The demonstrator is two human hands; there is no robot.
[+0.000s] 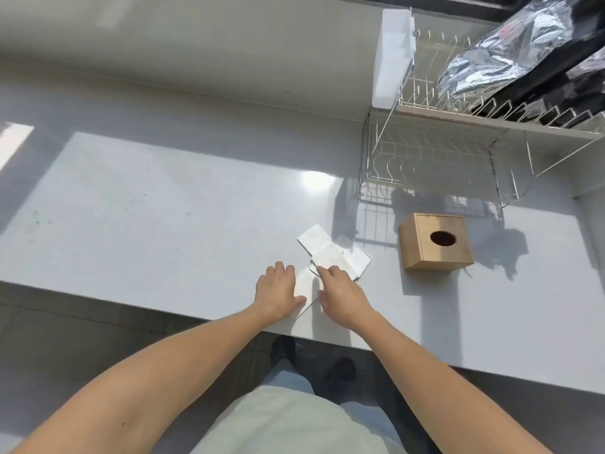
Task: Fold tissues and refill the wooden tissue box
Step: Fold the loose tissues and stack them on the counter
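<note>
Both hands, the left hand (277, 294) and right hand (340, 296), press flat, fingers spread, on a white tissue (306, 290) on the worktop (163, 208); 3 folded tissues (334, 253) lie beyond (the wooden tissue box (437, 242) stands near, right).

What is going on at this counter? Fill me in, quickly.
A person is folding tissues on a white countertop. The left hand and right hand press flat on one tissue near the counter's front edge. Three folded tissues lie overlapping just beyond it. The wooden tissue box sits to the right, apart from the tissues; nothing shows through its round top opening, so refilling appears not yet begun. A wire dish rack stands behind the box.
</note>
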